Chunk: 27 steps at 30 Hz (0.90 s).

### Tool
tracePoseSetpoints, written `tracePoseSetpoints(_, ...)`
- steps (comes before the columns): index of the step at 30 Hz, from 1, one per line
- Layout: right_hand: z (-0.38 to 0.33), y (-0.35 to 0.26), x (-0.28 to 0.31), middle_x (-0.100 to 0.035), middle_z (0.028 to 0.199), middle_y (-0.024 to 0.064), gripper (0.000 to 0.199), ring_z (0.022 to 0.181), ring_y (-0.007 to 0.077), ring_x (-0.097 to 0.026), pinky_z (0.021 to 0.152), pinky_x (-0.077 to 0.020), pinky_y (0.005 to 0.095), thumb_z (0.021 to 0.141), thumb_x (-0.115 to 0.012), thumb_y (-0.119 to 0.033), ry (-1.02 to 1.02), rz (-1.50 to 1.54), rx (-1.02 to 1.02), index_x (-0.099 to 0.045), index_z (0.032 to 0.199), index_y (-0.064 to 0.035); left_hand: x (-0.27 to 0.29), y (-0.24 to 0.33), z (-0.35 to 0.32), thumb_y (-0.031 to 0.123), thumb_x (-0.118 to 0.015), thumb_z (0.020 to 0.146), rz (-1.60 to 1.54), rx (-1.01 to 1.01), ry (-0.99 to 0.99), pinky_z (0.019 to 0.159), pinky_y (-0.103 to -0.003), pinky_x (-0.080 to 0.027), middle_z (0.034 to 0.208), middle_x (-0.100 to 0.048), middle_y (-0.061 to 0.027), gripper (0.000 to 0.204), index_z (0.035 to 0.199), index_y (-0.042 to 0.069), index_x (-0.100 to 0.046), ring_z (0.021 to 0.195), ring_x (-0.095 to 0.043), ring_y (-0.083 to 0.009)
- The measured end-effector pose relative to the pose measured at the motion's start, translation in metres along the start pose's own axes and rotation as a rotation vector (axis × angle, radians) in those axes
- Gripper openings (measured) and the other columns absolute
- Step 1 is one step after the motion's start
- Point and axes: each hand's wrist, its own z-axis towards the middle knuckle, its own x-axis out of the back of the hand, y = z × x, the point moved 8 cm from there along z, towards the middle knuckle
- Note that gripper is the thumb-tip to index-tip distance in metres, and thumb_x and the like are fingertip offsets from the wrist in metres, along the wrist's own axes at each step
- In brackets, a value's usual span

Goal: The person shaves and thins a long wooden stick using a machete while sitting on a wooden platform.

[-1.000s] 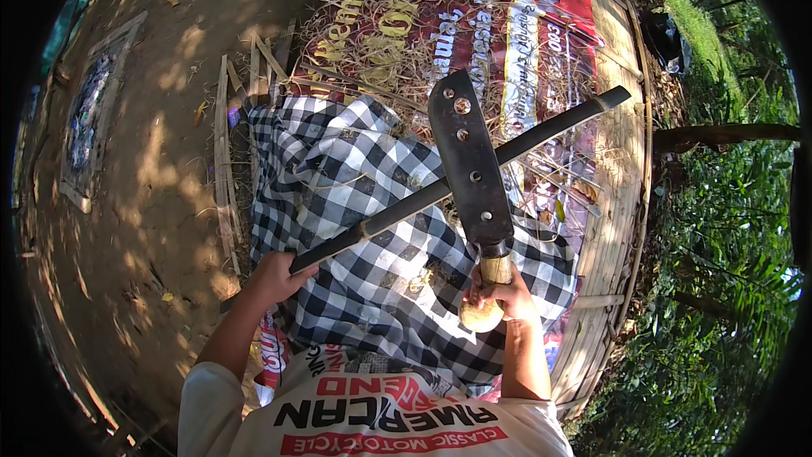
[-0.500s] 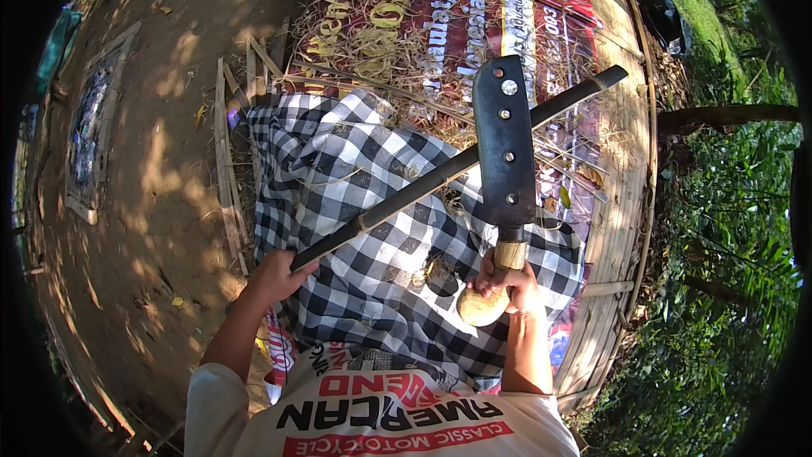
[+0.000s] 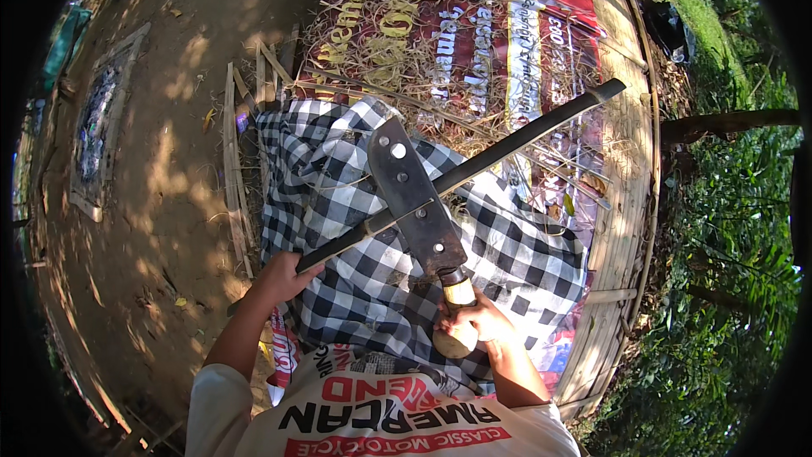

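Observation:
My left hand [image 3: 288, 278] is closed round the near end of a long dark strip of bamboo [image 3: 529, 144]. The strip slants up to the far right, with a pale joint ring showing along it. In my right hand [image 3: 482, 319] is the wooden handle of a broad cleaver [image 3: 404, 176]. Its dark blade has several round holes and points away and slightly left. The blade lies across the strip near its middle; whether it cuts into it, I cannot tell. Beneath both, a black-and-white checked cloth [image 3: 529, 245] covers my lap.
A printed red banner [image 3: 406, 51] strewn with dry shavings [image 3: 364, 21] lies ahead, over a bamboo-slat platform [image 3: 622, 228]. Split bamboo pieces [image 3: 233, 169] rest at the left. Beyond are bare earth [image 3: 161, 228] with a framed panel [image 3: 106, 123], and green plants [image 3: 719, 262] on the right.
The cleaver has swung left and its handle has come nearer to me, so the blade crosses the strip closer to my left hand. My left hand keeps its hold.

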Motion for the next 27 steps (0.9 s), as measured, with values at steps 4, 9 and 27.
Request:
tracePoseSetpoints(4, -0.001, -0.021, 0.019, -0.053, 0.066, 0.0119, 0.036, 0.058, 0.0221, -0.06, 0.078, -0.055, 0.043, 0.057, -0.051, 0.007, -0.036, 0.207, 0.127, -0.05, 0.092, 0.0077, -0.005, -0.003, 0.004, 0.037, -0.069, 0.084, 0.023, 0.007, -0.006, 0.052, -0.041, -0.045, 0.06, -0.058, -0.0217, 0.043, 0.071, -0.003, -0.065, 0.059, -0.062, -0.0375)
tracePoseSetpoints(9, 0.004, 0.014, 0.0, -0.057, 0.076, 0.0108, 0.035, 0.063, 0.0208, -0.061, 0.071, -0.0537, 0.0379, 0.063, -0.055, 0.006, -0.04, 0.017, -0.07, -0.052, 0.098, 0.0056, -0.001, 0.007, -0.002, 0.035, -0.069, 0.084, -0.026, -0.046, 0.067, 0.051, -0.04, -0.044, 0.057, -0.056, -0.0216, 0.041, 0.072, -0.004, -0.064, 0.056, -0.061, -0.0372)
tracePoseSetpoints(27, -0.004, 0.015, 0.017, -0.055, 0.077, 0.0156, 0.046, 0.06, 0.0267, -0.061, 0.079, -0.0535, 0.0495, 0.059, -0.054, 0.005, -0.053, 0.348, 0.114, -0.046, 0.104, 0.0076, -0.001, 0.008, -0.008, 0.044, -0.069, 0.082, 0.046, -0.059, 0.129, 0.056, -0.044, -0.047, 0.06, -0.058, -0.0218, 0.049, 0.071, -0.003, -0.063, 0.062, -0.061, -0.0412)
